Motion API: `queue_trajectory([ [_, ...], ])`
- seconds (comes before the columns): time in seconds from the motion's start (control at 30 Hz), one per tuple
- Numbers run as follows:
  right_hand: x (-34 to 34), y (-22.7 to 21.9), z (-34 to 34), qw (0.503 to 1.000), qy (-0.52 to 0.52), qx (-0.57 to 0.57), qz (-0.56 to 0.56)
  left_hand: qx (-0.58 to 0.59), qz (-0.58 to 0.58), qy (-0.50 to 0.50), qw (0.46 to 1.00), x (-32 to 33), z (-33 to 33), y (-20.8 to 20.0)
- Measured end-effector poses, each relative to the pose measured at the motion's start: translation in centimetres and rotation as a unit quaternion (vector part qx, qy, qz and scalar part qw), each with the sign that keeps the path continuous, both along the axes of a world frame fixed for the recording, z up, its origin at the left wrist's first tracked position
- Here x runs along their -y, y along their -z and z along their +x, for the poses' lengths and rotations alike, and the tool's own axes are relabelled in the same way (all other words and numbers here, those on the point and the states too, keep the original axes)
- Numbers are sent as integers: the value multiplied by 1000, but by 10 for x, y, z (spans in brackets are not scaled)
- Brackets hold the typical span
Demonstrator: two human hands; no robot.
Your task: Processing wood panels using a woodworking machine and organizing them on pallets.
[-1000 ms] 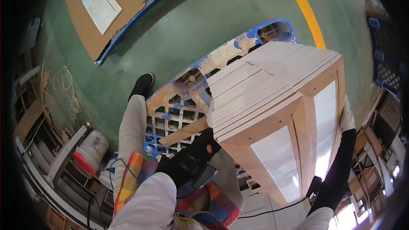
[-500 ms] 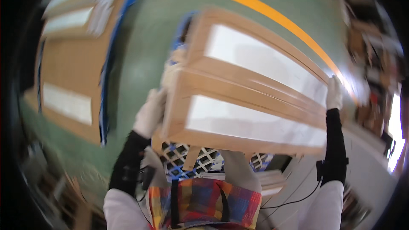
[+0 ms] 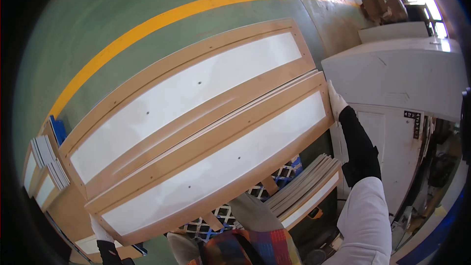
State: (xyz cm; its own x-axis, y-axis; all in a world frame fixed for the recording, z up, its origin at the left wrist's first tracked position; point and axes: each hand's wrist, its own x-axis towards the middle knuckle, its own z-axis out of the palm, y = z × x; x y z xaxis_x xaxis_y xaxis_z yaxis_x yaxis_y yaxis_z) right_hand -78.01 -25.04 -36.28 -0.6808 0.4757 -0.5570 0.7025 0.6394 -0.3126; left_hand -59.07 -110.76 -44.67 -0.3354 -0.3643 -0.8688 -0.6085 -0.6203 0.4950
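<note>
Two long brown-framed panels with white centres lie side by side before me, the far panel (image 3: pixel 186 88) and the near panel (image 3: pixel 221 169). Thin layered edges show along the seam between them. My right hand (image 3: pixel 337 100), in a white glove, grips the right end of the near panel. At that panel's lower left corner is my gloved left hand (image 3: pixel 101 230), closed on the edge, its fingers mostly hidden by the wood. Below the panels shows a white lattice (image 3: pixel 223 216) with blue parts.
A stack of similar panels (image 3: pixel 306 191) stands low beside my legs. White cabinet-like surfaces (image 3: pixel 392 73) are close on the right. Smaller stacked panels (image 3: pixel 44 154) rest on brown board at the far left. A yellow line (image 3: pixel 196 7) crosses the green floor.
My view has swung right, and the two panels now slant up toward the right. Both hands keep to the panel ends. The low panel stack and white surfaces show more fully.
</note>
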Motion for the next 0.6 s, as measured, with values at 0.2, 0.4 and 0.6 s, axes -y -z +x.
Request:
queue_trajectory([
  [0.2, -33, 41, -9, 955, 146, -103, -236, 19, -15, 6, 1000, -24, -2, -25],
  [0.4, -24, 20, -19, 938, 218, -72, -259, -11, 2, 27, 1000, -54, -10, -37],
  [0.6, -14, 6, -10, 992, 19, -50, 114, 40, -253, 148, 955, -58, -2, -36],
])
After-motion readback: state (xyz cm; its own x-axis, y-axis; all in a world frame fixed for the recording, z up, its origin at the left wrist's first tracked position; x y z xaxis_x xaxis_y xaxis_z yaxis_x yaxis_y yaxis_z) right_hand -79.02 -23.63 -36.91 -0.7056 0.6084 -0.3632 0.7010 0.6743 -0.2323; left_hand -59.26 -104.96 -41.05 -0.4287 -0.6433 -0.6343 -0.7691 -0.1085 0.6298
